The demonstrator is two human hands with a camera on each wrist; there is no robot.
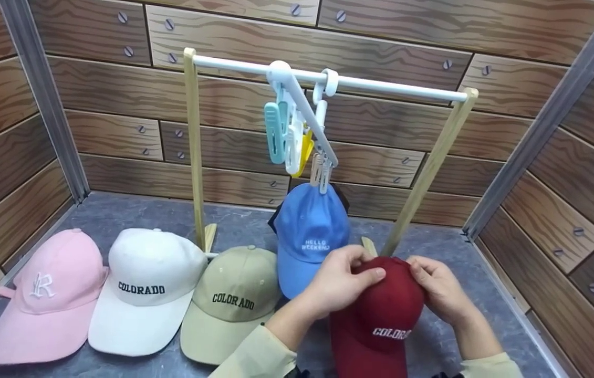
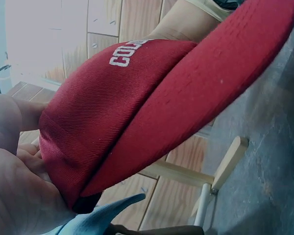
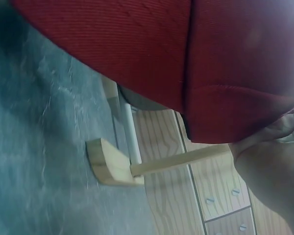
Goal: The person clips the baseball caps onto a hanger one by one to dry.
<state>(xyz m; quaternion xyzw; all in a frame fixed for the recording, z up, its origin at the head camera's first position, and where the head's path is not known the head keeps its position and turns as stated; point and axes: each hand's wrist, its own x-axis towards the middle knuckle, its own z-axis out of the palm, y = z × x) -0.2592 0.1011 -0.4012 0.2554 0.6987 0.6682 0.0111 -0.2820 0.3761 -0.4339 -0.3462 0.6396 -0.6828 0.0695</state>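
A dark red cap (image 1: 388, 304) with white lettering is held up off the table between both hands. My left hand (image 1: 341, 278) grips its crown from the left, thumb lying on the front. On the other side my right hand (image 1: 441, 289) pinches the crown's edge between thumb and fingers. The left wrist view shows the red cap's brim (image 2: 210, 93) slanting out over the table. Just behind hangs a blue cap (image 1: 312, 226), its top caught in a clear clothespin (image 1: 323, 176) on a white clip hanger (image 1: 304, 105); a black edge shows behind it.
The hanger hooks over a white rod (image 1: 396, 88) on a wooden-legged stand (image 1: 195, 152). Teal (image 1: 274, 134), white and yellow clips dangle from it. Along the left lie a pink cap (image 1: 60, 294), a white cap (image 1: 149, 289) and a beige cap (image 1: 236, 304). Wood-patterned walls (image 1: 254, 94) enclose the table.
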